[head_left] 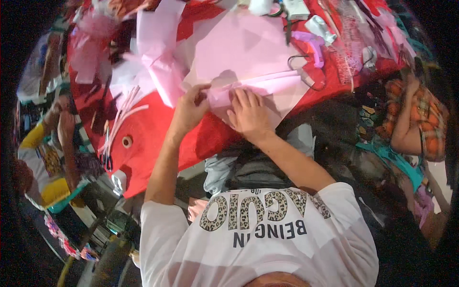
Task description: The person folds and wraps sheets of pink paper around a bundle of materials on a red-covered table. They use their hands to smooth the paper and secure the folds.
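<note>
A pink sheet of wrapping paper [239,50] lies on the red-covered table in front of me. Along its near side runs a pleated fold of pink paper [275,86]. My left hand [191,106] has its fingers curled in a pinch at the left end of this fold. On the near part of the paper rests my right hand [249,114], palm down with fingers stretched out, pressing the folded layer. A gathered pink paper wrap [165,71] sits just left of the sheet, close to my left hand.
Beyond the sheet's right side lies a purple glue gun [313,45] with a dark cord. Thin pink stems [122,117], scissors [106,159] and a tape roll [126,141] lie on the red cloth [158,153] to the left. Other people sit left and right.
</note>
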Demonstrator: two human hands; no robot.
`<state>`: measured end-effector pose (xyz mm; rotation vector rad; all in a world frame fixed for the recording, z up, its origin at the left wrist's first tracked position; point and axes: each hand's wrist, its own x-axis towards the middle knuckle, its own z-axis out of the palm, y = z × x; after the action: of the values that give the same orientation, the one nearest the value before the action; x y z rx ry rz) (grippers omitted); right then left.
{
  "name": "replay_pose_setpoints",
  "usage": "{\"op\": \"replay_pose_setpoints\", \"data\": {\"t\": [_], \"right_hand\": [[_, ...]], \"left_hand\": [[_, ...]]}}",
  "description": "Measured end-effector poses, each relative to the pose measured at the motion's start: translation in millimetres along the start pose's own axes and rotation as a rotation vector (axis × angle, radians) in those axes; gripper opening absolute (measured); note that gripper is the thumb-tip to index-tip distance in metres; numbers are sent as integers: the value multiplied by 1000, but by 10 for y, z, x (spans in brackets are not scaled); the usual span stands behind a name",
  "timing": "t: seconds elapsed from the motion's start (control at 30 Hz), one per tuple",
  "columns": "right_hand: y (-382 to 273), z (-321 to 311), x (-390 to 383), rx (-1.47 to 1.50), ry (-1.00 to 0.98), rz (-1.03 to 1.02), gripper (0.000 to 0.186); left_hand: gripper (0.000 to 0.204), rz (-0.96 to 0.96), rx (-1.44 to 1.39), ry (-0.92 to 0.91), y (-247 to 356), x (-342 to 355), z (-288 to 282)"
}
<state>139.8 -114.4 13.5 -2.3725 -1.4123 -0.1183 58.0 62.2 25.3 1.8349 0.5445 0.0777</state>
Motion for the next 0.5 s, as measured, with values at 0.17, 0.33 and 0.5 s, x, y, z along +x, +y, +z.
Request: {"op": "replay_pose_setpoints", "data": {"t": [0.17,0.33,0.5], "right_hand": [[10,-212,196,312,-133,326,34],[119,396,-107,-61,62,-68,46],[173,365,-308,-82,124,14,54]], "left_hand": [[32,-17,-6,21,-264,-122,55],[41,-234,-173,117,59,-27,128],[51,26,147,143,-87,-30,318]]}}
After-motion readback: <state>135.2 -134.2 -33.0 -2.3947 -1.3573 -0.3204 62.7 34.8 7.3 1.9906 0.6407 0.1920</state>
